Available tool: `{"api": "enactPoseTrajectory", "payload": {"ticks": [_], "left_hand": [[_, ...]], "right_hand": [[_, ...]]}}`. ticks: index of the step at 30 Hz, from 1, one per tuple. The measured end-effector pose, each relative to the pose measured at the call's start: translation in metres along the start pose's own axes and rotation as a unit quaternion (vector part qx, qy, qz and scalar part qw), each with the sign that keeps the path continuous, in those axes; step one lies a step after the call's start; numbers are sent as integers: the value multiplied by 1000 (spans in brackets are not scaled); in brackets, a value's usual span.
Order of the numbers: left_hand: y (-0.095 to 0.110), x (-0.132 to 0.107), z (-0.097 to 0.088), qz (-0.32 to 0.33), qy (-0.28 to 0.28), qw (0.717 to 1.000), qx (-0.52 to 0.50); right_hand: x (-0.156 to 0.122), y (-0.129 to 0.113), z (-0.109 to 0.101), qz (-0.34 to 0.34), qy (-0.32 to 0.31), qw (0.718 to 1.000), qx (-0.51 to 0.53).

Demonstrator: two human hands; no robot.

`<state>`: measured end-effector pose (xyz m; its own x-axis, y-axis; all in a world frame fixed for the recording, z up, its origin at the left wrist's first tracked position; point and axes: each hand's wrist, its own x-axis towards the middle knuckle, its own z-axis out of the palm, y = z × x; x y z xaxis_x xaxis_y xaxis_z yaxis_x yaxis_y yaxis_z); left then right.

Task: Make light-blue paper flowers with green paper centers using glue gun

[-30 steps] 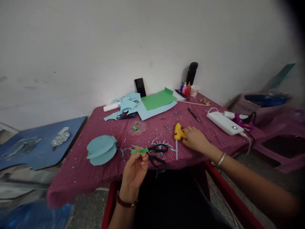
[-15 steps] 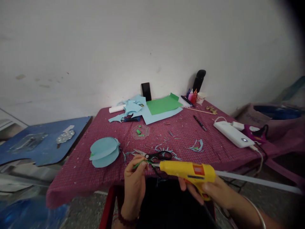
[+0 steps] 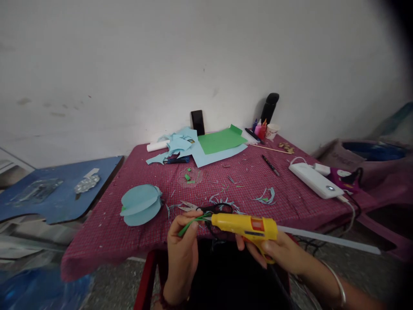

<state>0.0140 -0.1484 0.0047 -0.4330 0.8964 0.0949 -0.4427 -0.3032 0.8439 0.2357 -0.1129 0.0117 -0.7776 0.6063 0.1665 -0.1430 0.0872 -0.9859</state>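
Observation:
Between the thumb and fingers of my left hand (image 3: 183,245) is a thin green paper strip (image 3: 186,227), pinched near the table's front edge. My right hand (image 3: 277,252) grips a yellow glue gun (image 3: 247,226) by its handle, and its nozzle points left at the strip. Whether the tip touches the paper I cannot tell. A long white glue stick (image 3: 329,239) sticks out of the gun's back end. Just behind my left fingers lie scissors (image 3: 215,209) with black handles, partly hidden. To the left rests a light blue layered paper shape (image 3: 141,205).
A red checked cloth (image 3: 106,232) covers the table. Blue paper scraps (image 3: 222,201) lie around the scissors. Farther back are green paper (image 3: 221,141), a phone (image 3: 197,122) against the wall and small paint bottles (image 3: 260,128). A white power bank (image 3: 316,181) is at the right.
The glue gun in my right hand has shifted slightly left and up, nearer my left fingers. More of the green strip now shows beside my left thumb.

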Motion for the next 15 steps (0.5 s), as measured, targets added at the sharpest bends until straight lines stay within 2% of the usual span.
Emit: {"api": "enactPoseTrajectory", "payload": {"ticks": [4,8,15], "left_hand": [[1,-2,2,18,4,1000,20],[0,-2,2,46,-5,998,39],[-1,-5,0,38,-9,999,6]], "right_hand": [[3,-5,5,-15,13,1000,-5],[2,-9,11,8,39,999,-16],[-7,-7,16,-34,75,986,-147]]}}
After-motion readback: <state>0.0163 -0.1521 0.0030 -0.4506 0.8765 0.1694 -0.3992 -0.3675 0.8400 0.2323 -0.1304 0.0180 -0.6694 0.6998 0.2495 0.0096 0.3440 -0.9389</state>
